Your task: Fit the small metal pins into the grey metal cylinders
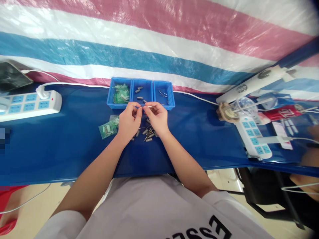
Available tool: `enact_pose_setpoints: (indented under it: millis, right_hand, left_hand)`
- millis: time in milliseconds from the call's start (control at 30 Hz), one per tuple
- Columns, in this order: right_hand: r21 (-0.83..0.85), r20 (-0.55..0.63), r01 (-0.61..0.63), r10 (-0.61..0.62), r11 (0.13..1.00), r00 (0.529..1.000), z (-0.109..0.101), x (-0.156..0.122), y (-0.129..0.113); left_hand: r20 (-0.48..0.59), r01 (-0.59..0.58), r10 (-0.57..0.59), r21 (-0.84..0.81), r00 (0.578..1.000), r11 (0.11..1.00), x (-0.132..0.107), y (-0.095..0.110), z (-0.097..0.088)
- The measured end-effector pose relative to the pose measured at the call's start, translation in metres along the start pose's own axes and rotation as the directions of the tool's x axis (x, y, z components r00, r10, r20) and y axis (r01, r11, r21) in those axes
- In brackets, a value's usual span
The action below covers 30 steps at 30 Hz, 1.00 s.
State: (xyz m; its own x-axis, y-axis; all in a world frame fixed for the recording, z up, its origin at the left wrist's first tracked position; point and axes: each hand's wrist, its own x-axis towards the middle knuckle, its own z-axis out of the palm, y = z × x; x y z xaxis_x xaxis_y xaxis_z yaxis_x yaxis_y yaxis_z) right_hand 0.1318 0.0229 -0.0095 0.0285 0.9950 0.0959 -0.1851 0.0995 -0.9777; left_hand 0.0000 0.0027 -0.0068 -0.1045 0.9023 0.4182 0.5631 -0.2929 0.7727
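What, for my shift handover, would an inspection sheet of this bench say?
Surface: blue table, glossy.
Job's things: thin pin pinched between both hands; loose grey parts lie under them; blue tray behind has three compartments holding green bags, grey parts and pins.
Clutter: green bag of parts lies left of the hands.
Grippers: left hand and right hand both shut on the thin pin, fingertips nearly meeting.
Cables: white power strip at left with one plug in; second power strip at right; white cable along the back edge.
Surroundings: striped tarp behind the table.
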Motion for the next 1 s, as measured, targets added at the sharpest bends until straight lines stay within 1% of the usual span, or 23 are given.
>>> enact_pose_setpoints:
  millis: [133, 533, 667, 867, 1000]
  right_hand:
    - [0.021, -0.004, 0.017, -0.017, 1.0, 1.0, 0.0001, -0.0003, -0.002]
    - [-0.025, 0.012, 0.021, -0.021, 0.999, 1.0, 0.0002, -0.0005, 0.0031]
    - [-0.004, 0.012, 0.037, -0.037, 0.999, 0.999, 0.0003, -0.0006, 0.0026]
    - [-0.022, 0.014, 0.026, -0.026, 0.999, 1.0, 0.0, -0.0004, 0.0037]
    - [-0.032, 0.018, 0.03, -0.03, 0.999, 0.999, -0.0002, -0.0006, 0.0044]
  left_hand:
    - [0.019, 0.001, -0.001, 0.0, 1.0, 1.0, -0.0011, 0.0013, 0.0001]
    - [0.002, 0.02, -0.02, 0.003, 1.0, 1.0, -0.0004, 0.0011, -0.0005]
    - [-0.011, 0.016, -0.016, 0.008, 1.0, 1.0, -0.0006, 0.0026, 0.0]
    - [-0.005, 0.032, -0.032, 0.005, 0.999, 0.999, 0.0001, 0.004, -0.0008]
    - [-0.006, 0.022, -0.022, 0.002, 1.0, 1.0, -0.0003, 0.0043, -0.0011]
